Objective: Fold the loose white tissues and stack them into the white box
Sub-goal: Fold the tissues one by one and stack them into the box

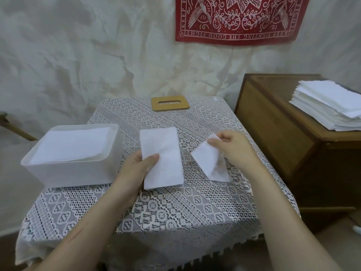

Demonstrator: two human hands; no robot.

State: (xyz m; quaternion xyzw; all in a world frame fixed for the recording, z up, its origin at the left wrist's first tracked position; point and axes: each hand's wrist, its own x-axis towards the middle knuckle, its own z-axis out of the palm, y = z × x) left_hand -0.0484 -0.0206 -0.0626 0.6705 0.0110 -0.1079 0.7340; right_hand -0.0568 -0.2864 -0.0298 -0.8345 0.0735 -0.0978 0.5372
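Creased pale cloth hangs behind a lace-covered bench (175,208), with a red banner (240,18) pinned above. On the bench the left hand (136,165) grips the near-left edge of a folded tissue (164,153), thumb on top, fingers hidden beneath it. Just left of that hand stands the white box (74,173), with flat white tissues already inside. The right hand (232,143) pinches the top corner of a second tissue (210,163), which droops below it, tilted. Beyond both hands lies a slotted wooden lid (170,103). Right of the right hand, a wooden cabinet (273,133) carries a stack of loose tissues (330,106).
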